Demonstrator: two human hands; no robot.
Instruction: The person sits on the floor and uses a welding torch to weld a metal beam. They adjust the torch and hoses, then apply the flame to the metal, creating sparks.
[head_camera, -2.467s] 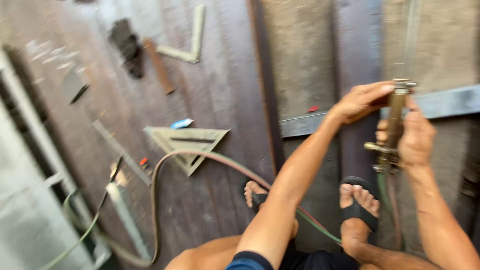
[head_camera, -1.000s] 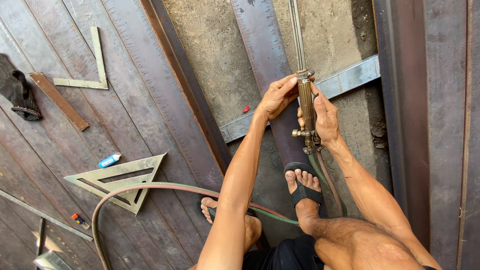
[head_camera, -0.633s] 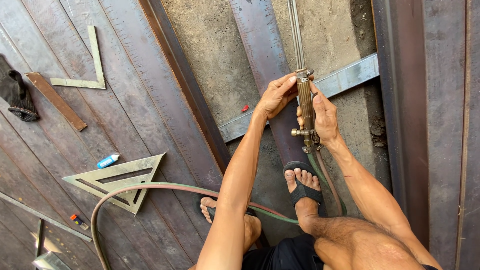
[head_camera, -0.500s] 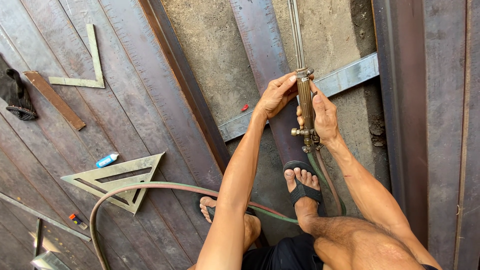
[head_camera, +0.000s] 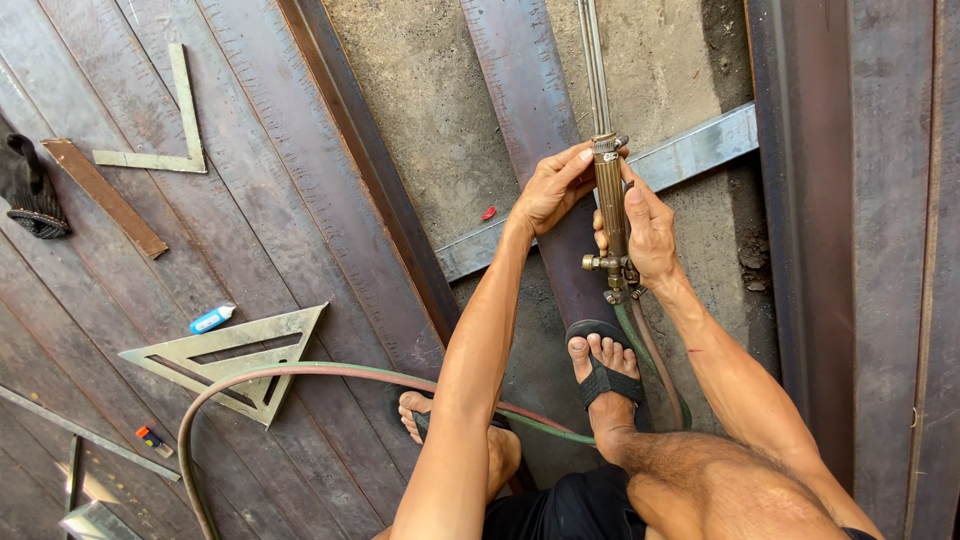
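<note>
A brass cutting torch (head_camera: 608, 200) points away from me, its thin tubes running over a long rusty steel flat bar (head_camera: 520, 110). My right hand (head_camera: 650, 225) is wrapped around the torch handle just above its valves. My left hand (head_camera: 553, 187) touches the top of the handle with its fingertips near a knob. Twin green and red hoses (head_camera: 300, 375) leave the torch base and loop left under my arm. My sandalled right foot (head_camera: 598, 365) rests on the bar.
Rusty steel plates (head_camera: 230, 230) cover the ground at left, carrying a triangular square (head_camera: 225, 355), an L-shaped square (head_camera: 165, 140), a blue marker (head_camera: 212, 319), a dark glove (head_camera: 25, 190) and a flat strip (head_camera: 105, 198). A grey angle bar (head_camera: 690, 150) crosses the concrete. Tall steel beams (head_camera: 850, 250) stand right.
The view swung from a blurred tilt to steady over the torch. In the last second both hands have stayed on the torch, barely moving.
</note>
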